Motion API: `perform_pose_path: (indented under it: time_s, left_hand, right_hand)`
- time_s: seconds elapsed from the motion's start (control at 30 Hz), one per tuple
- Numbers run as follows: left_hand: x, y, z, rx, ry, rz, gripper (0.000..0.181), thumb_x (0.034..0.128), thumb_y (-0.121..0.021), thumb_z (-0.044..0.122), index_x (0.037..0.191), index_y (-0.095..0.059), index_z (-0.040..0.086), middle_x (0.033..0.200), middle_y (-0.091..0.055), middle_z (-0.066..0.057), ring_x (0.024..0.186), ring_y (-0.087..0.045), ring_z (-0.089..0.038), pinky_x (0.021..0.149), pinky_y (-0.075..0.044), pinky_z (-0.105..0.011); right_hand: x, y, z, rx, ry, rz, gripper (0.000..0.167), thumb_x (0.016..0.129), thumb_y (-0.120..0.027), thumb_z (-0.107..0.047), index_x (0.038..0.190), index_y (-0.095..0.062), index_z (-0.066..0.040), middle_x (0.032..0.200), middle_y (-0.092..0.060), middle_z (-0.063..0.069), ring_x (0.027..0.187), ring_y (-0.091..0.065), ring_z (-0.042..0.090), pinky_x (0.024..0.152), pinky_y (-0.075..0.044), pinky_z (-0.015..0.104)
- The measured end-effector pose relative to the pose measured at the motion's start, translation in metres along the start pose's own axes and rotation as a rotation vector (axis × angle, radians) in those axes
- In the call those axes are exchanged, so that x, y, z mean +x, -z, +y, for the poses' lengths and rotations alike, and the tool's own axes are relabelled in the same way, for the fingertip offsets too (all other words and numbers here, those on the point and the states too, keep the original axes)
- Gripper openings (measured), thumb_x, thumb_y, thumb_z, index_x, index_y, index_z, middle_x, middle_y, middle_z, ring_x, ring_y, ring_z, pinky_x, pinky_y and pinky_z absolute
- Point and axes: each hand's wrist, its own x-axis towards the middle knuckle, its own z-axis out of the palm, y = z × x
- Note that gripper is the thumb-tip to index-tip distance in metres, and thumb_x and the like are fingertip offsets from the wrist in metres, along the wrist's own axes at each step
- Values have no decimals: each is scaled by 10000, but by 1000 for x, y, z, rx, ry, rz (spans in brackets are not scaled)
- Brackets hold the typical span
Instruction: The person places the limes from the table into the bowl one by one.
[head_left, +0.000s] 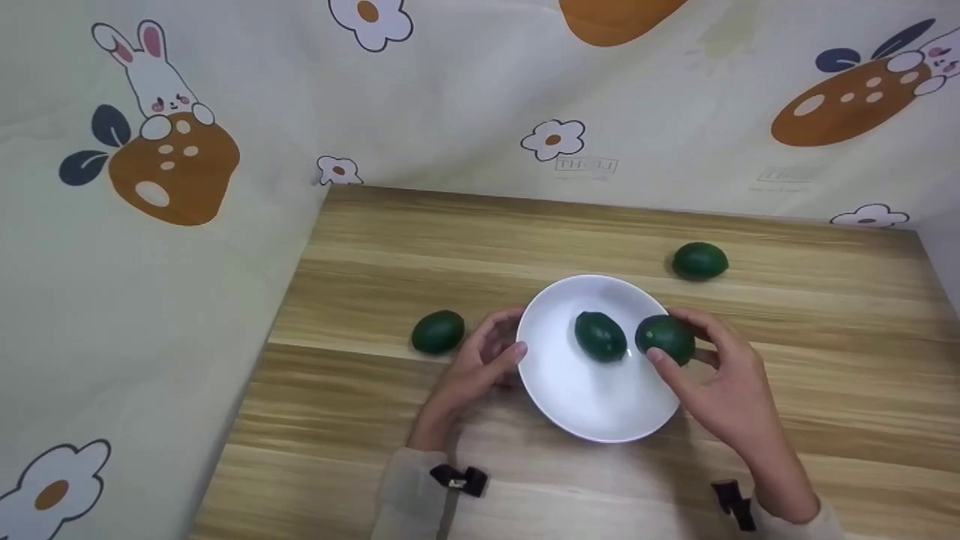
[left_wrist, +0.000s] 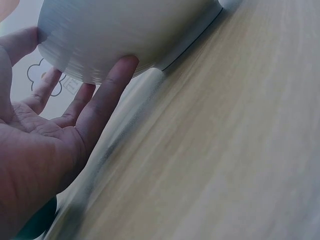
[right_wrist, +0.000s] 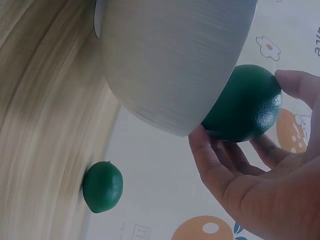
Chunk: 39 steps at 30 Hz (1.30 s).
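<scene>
A white bowl (head_left: 592, 405) stands on the wooden table with one green lime (head_left: 600, 337) lying inside it. My left hand (head_left: 484, 360) holds the bowl's left side, thumb at the rim and fingers spread against the outer wall (left_wrist: 115, 35). Over the right rim, my right hand (head_left: 724, 375) pinches a second lime (head_left: 666, 339) between thumb and fingers. In the right wrist view this glossy lime (right_wrist: 245, 105) is partly hidden behind the bowl's wall (right_wrist: 165, 60), and a fingertip reaches the rim.
Another lime (head_left: 438, 332) lies left of my left hand. One more lime (head_left: 700, 261) rests on the table (head_left: 450, 247) behind the bowl, to the right. A patterned cloth (head_left: 450, 112) with rabbits and flowers rises along the table's back and left edges.
</scene>
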Motion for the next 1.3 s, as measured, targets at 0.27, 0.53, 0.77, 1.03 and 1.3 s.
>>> perform_pose_path:
  time_s: [0.27,0.53,0.77,1.03,1.3]
  left_hand:
    - [0,0,1,-11,14,4,573,1017,-714,237,1540,-489,172,1587,-523,-108,1432,-548,-301,923,-605,-358]
    - [-2,-1,1,-20,7,-3,561,1035,-681,211,1548,-470,134,1612,-507,-111,1470,-526,-293,927,-595,-330]
    - [-2,-2,3,-14,24,4,572,1029,-697,245,1548,-477,155,1617,-507,-104,1454,-543,-295,883,-606,-335]
    - [-1,-1,1,-22,3,-3,567,1030,-693,217,1546,-474,135,1623,-499,-105,1475,-516,-281,968,-577,-315]
    - [-1,-2,2,-23,17,-4,575,1025,-707,261,1545,-481,162,1622,-497,-101,1468,-522,-279,945,-588,-331]
  right_hand:
    - [0,-3,-2,-54,48,-5,539,900,-862,-203,1385,-654,-91,1376,-690,100,1235,-664,304,911,-587,189]
    - [-1,-6,-6,-101,68,13,544,870,-887,-203,1365,-681,-114,1335,-692,74,1162,-669,201,963,-606,490]
    - [-2,-7,-6,-121,94,-1,564,850,-903,-181,1367,-682,-141,1330,-685,60,1165,-654,166,926,-434,33]
    - [-2,-8,-9,-125,136,4,571,826,-912,-136,1352,-689,-130,1309,-689,77,1163,-681,249,935,-401,4]
    - [-2,-11,-9,-156,161,5,577,817,-912,-120,1346,-682,-105,1294,-682,79,1138,-667,211,929,-386,-1]
